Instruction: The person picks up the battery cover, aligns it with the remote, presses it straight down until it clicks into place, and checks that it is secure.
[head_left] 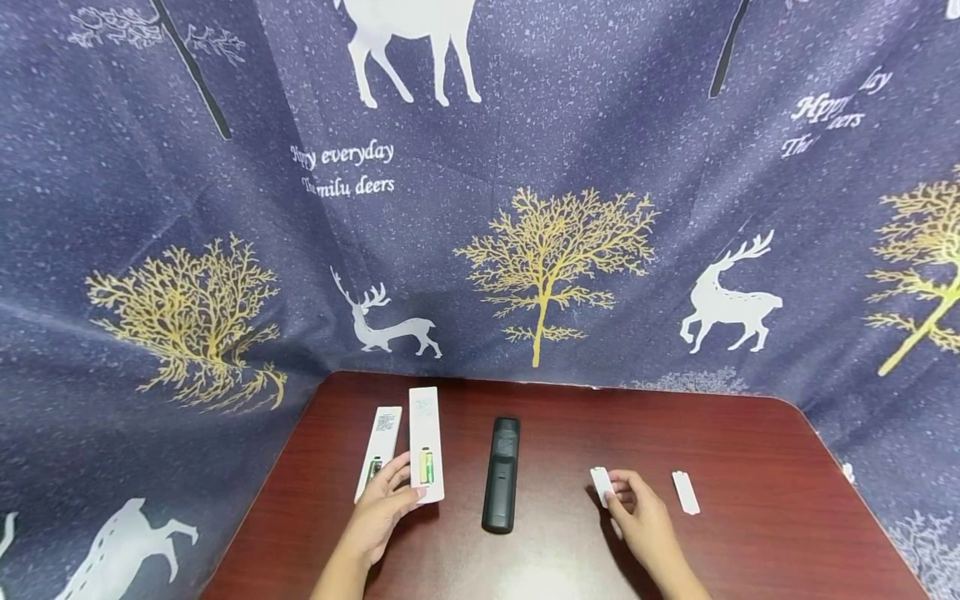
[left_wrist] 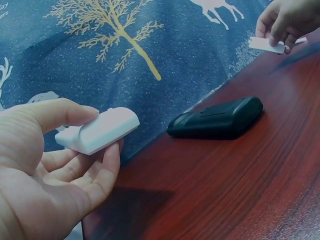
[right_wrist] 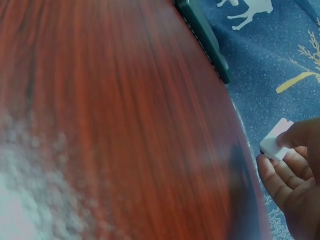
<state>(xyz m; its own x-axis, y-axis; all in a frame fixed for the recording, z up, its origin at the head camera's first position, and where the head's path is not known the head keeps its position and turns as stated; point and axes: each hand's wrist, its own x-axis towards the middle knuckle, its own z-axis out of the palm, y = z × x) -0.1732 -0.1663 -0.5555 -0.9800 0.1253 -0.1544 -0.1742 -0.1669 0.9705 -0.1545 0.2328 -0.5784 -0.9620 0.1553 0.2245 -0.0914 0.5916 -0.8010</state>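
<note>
My left hand [head_left: 381,510] grips the lower end of a white remote control [head_left: 425,425], thumb on one edge and fingers beneath. Its open battery compartment faces up, with green-and-yellow batteries [head_left: 427,467] inside. In the left wrist view the white remote [left_wrist: 107,131] shows end-on, raised over the table. On the right, my right hand [head_left: 637,517] pinches a small white battery cover [head_left: 602,487] between thumb and fingers; the right wrist view shows this cover [right_wrist: 276,141] held up off the table.
A second white remote [head_left: 384,437] with its battery compartment open lies behind the left hand. Between the hands a black remote [head_left: 501,477] lies face down. Another white battery cover [head_left: 686,492] lies right of the right hand. A patterned cloth [head_left: 600,167] hangs behind the reddish-brown table [head_left: 780,467].
</note>
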